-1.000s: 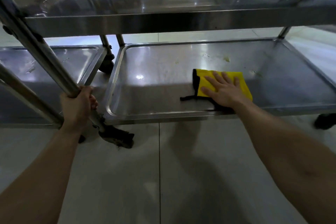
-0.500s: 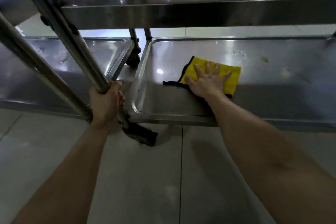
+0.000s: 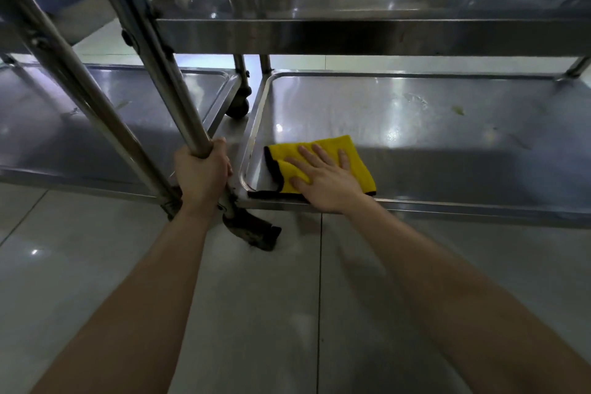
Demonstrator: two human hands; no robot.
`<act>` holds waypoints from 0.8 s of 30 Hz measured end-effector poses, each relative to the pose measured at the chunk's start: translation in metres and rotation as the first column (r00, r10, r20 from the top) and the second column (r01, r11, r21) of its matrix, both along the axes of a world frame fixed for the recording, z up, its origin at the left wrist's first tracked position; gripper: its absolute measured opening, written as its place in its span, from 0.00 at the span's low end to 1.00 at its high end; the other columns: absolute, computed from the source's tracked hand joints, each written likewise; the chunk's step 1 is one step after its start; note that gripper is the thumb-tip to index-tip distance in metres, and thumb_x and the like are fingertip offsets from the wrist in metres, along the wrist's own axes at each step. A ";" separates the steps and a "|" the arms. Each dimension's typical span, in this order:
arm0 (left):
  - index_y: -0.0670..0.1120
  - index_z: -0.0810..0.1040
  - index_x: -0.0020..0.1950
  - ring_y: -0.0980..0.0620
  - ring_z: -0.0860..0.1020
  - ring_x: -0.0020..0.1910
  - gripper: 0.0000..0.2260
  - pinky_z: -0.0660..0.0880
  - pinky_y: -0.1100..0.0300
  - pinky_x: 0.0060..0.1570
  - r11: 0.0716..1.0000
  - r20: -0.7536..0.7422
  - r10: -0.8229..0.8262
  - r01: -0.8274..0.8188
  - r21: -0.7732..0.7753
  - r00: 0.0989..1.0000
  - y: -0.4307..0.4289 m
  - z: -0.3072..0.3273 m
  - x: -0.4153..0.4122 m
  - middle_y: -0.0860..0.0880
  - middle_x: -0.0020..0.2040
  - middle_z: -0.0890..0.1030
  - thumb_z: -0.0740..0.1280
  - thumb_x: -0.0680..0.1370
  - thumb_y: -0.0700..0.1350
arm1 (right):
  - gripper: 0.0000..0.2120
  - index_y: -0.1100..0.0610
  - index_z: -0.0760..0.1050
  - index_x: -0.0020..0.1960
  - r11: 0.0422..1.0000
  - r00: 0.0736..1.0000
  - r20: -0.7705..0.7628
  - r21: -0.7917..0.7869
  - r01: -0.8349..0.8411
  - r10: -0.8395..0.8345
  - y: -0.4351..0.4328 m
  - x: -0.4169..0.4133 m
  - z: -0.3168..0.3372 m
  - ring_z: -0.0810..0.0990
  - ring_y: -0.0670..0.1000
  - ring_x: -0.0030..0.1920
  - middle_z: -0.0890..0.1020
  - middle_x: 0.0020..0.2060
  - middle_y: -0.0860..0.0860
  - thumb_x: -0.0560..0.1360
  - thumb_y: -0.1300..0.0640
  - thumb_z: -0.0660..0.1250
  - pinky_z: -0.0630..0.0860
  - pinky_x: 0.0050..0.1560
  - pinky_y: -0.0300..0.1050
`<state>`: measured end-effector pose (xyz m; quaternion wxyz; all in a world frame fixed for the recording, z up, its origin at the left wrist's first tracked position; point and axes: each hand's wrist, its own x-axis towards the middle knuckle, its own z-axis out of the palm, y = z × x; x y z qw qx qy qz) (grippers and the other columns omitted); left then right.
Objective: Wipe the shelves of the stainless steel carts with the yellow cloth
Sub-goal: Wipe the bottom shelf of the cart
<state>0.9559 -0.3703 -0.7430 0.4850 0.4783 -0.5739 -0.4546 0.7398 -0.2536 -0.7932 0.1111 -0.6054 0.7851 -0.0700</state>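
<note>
A yellow cloth (image 3: 348, 153) with a black edge lies folded on the bottom shelf (image 3: 447, 124) of the right stainless steel cart, in its front left corner. My right hand (image 3: 323, 179) presses flat on the cloth with fingers spread. My left hand (image 3: 201, 172) is wrapped around the cart's slanted steel post (image 3: 153, 54) near its lower end. A few specks and smears show on the shelf farther right and back.
A second steel cart's bottom shelf (image 3: 105, 124) sits to the left, its post (image 3: 64, 67) crossing the view. The middle shelf (image 3: 367, 35) overhangs above. Black caster wheels (image 3: 252, 232) (image 3: 238, 105) stand on the grey tiled floor (image 3: 256, 313).
My right hand has slid the cloth leftward and toward the front of the shelf, into the front left corner. My left hand has kept its grip on the post.
</note>
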 end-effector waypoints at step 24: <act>0.47 0.75 0.71 0.46 0.77 0.63 0.13 0.73 0.48 0.64 0.889 0.574 -0.177 0.380 -0.256 0.800 0.113 -0.044 -0.098 0.47 0.64 0.80 0.60 0.89 0.48 | 0.38 0.34 0.45 0.86 0.993 0.992 -0.062 0.032 0.113 -0.111 0.112 -0.121 0.027 0.40 0.60 0.87 0.45 0.88 0.52 0.80 0.22 0.44 0.39 0.80 0.76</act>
